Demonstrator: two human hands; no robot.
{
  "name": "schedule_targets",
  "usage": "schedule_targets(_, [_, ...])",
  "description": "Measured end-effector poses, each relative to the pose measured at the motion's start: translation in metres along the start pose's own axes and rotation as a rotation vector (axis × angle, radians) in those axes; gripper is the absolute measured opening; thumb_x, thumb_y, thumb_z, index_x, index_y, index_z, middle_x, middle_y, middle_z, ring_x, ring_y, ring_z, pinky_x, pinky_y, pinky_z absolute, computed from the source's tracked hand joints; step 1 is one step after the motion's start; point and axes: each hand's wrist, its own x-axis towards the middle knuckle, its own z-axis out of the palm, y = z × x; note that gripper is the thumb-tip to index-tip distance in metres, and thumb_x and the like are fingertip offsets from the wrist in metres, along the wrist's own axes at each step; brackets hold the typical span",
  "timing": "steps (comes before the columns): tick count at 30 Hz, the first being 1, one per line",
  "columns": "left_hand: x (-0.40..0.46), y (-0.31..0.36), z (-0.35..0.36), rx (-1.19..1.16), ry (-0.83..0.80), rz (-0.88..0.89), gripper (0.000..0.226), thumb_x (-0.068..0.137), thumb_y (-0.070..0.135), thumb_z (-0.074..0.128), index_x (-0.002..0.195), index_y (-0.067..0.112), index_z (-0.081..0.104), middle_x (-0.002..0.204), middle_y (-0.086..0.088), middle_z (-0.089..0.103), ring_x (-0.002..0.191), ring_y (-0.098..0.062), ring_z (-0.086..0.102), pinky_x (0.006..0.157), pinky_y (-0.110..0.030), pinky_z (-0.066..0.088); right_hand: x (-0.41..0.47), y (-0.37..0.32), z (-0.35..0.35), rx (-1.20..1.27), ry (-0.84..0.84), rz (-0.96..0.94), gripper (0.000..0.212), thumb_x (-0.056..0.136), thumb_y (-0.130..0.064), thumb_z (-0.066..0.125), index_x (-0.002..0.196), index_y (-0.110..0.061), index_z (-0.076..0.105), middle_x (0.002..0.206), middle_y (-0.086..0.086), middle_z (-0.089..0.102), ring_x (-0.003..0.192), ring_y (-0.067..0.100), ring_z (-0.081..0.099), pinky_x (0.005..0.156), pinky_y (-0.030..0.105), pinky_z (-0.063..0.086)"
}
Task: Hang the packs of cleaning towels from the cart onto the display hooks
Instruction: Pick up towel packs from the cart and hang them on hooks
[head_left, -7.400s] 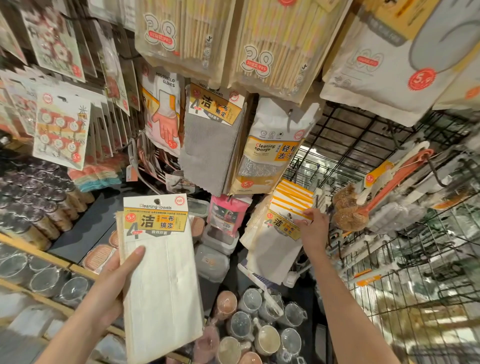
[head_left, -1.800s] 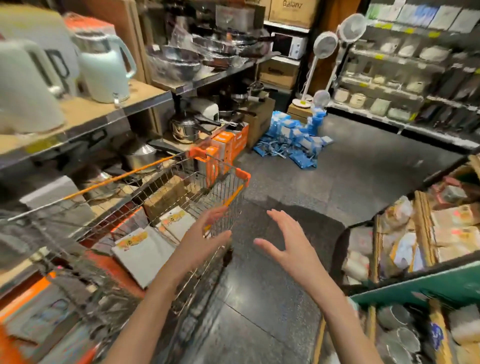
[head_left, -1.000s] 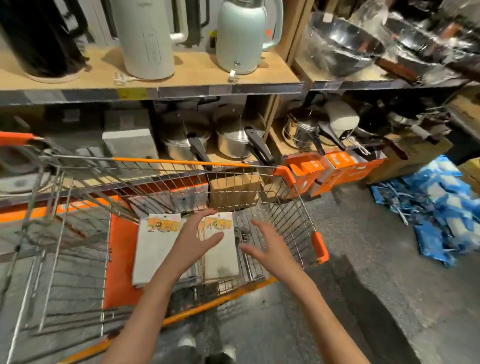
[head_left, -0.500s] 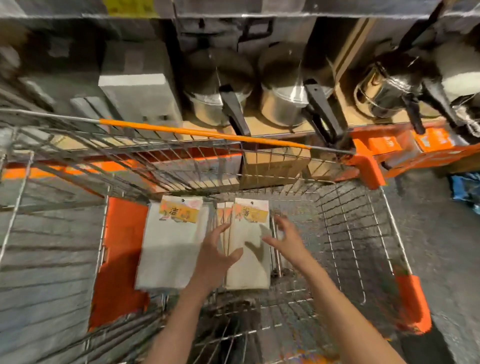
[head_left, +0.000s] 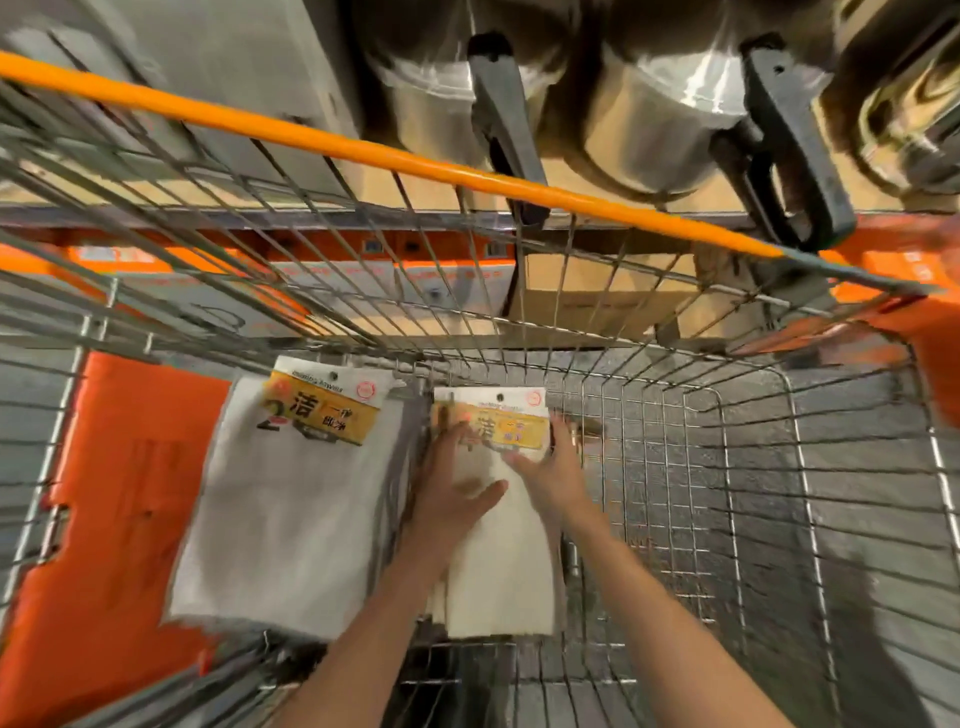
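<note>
Half a second earlier our hands were hovering just over the stack; now both had come down onto the right-hand stack of towel packs (head_left: 498, 545) on the floor of the cart (head_left: 727, 467). Our left hand (head_left: 452, 499) lay flat on its left side, fingers straight and the thumb spread across the cloth, pressing, not gripping. Our right hand (head_left: 545, 467) met the right edge just under the yellow label, its thumb on the top face; whether its fingers had curled round the edge we could not tell, since motion blurred them. The pack still lay flat, not lifted. A second, wider stack of packs (head_left: 291, 499) sat untouched just to the left, beside the cart's orange panel (head_left: 119, 493). We judged that a fresh pickup was starting, with several packs left to hang and the display hooks out of view
</note>
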Motion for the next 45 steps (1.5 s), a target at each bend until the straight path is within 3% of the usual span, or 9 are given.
schedule_targets(2, [0.001,-0.007,0.002,-0.097,0.024,-0.015,0.082,0.081,-0.003,0.072,0.148,0.022,0.03,0.144,0.008,0.037,0.13,-0.013,0.044,0.105,-0.038,0.045,0.002,0.001,0.013,-0.004,-0.005,-0.018,0.063,0.068,-0.003,0.079,0.121,-0.022,0.051,0.115,0.002,0.061,0.105,0.014,0.058,0.091,0.032,0.047])
schedule_targets(6, [-0.001,-0.016,0.005,-0.073,0.024,0.009,0.089,0.081,0.0,0.073,0.151,0.024,0.022,0.154,0.003,0.025,0.135,-0.01,0.033,0.082,-0.003,0.044,0.004,0.001,0.022,0.066,0.077,0.119,0.06,0.065,-0.003,0.082,0.115,-0.013,0.052,0.115,0.009,0.061,0.107,0.024,0.058,0.09,0.036,0.05])
schedule_targets(10, [0.004,-0.019,0.008,0.069,0.053,-0.02,0.095,0.081,0.006,0.074,0.152,0.03,0.016,0.159,0.006,0.013,0.145,-0.015,0.018,0.114,-0.041,0.032,0.004,0.006,0.019,0.239,0.0,0.224,0.058,0.069,0.001,0.079,0.113,-0.019,0.047,0.099,0.0,0.063,0.088,0.014,0.06,0.058,0.007,0.045])
schedule_targets(16, [0.0,-0.015,0.013,-0.188,0.014,-0.025,0.103,0.075,-0.002,0.078,0.147,0.038,0.015,0.154,-0.001,0.031,0.139,-0.015,0.034,0.111,-0.04,0.037,0.001,0.017,0.016,0.322,-0.049,0.258,0.066,0.071,0.005,0.075,0.121,-0.022,0.042,0.111,0.006,0.066,0.104,0.022,0.061,0.09,0.037,0.05])
schedule_targets(20, [0.001,-0.018,0.014,-0.197,0.041,-0.037,0.111,0.07,0.003,0.08,0.15,0.036,0.01,0.153,-0.001,0.032,0.14,-0.018,0.034,0.114,-0.052,0.031,0.0,0.017,0.013,0.22,-0.104,0.232,0.072,0.069,-0.011,0.08,0.122,-0.036,0.039,0.097,-0.018,0.061,0.089,-0.001,0.056,0.067,0.019,0.042])
schedule_targets(24, [0.0,-0.02,0.011,-0.122,0.041,-0.037,0.111,0.073,0.004,0.08,0.147,0.047,0.009,0.153,0.004,0.027,0.14,-0.016,0.031,0.113,-0.053,0.031,0.003,0.017,0.007,0.124,-0.148,0.248,0.076,0.065,-0.019,0.082,0.124,-0.039,0.037,0.106,-0.005,0.065,0.096,0.015,0.06,0.083,0.037,0.052])
schedule_targets(35, [-0.005,-0.016,0.007,-0.051,0.011,-0.006,0.126,0.044,0.065,0.082,0.142,0.053,0.004,0.157,0.008,0.018,0.144,-0.011,0.022,0.115,-0.045,0.029,-0.003,0.014,0.003,0.148,-0.268,0.241,0.081,0.069,-0.013,0.077,0.119,-0.056,0.029,0.119,0.002,0.06,0.107,0.025,0.058,0.094,0.05,0.049])
schedule_targets(39, [-0.007,-0.018,0.011,0.029,0.037,-0.038,0.124,0.049,0.058,0.077,0.146,0.048,-0.001,0.156,0.018,-0.001,0.141,0.001,0.007,0.113,-0.036,0.022,-0.004,0.008,-0.002,0.116,-0.364,0.16,0.082,0.077,-0.007,0.071,0.134,-0.044,0.024,0.124,-0.004,0.056,0.113,0.021,0.054,0.095,0.041,0.048])
schedule_targets(45, [-0.009,-0.022,0.016,0.195,0.018,-0.069,0.109,0.072,0.022,0.078,0.148,0.047,0.005,0.146,0.035,-0.016,0.135,0.012,-0.003,0.107,-0.026,0.015,-0.018,-0.004,-0.015,0.156,-0.29,0.081,0.074,0.077,0.006,0.068,0.13,-0.035,0.037,0.116,0.001,0.063,0.095,0.013,0.064,0.062,0.019,0.05])
